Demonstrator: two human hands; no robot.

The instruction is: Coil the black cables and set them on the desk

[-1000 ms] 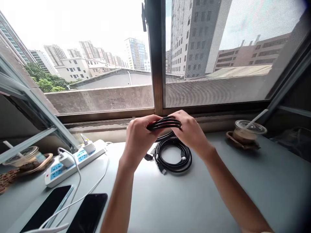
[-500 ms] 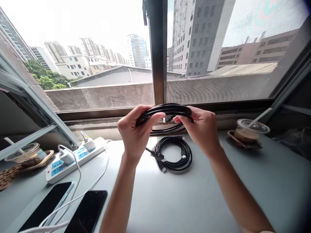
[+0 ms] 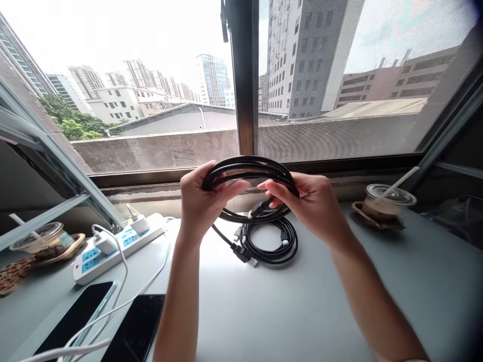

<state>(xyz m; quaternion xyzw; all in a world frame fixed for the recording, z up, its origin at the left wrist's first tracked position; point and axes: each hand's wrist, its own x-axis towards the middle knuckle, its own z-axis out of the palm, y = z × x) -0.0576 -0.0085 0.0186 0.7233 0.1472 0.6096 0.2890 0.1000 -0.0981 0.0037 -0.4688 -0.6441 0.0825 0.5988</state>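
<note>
A coiled black cable (image 3: pixel 249 162) is held up between my two hands, above the table near the window. My left hand (image 3: pixel 202 198) grips the coil's left side, thumb stretched along its inner edge. On the right side my right hand (image 3: pixel 307 201) has its fingers wrapped round the loops. One plug end (image 3: pixel 241 253) of the held cable hangs down at the left, over the coil below. That second black cable coil (image 3: pixel 289 251) lies on the table, with several light-tipped connectors around it. Part of its far edge is hidden behind the held loops.
A white power strip (image 3: pixel 113 251) with plugged-in chargers stands at left. Two phones, one a black phone (image 3: pixel 134 329), lie in front of it with white charging cords (image 3: pixel 151 284) across. Lidded cups sit on both sides, the right cup (image 3: pixel 385 201) with a straw. A window frame (image 3: pixel 245 100) rises behind.
The held coil has tilted toward the camera, so its ring shows wider. Its dangling plug has dropped a little and swung slightly left. Both hands keep their hold.
</note>
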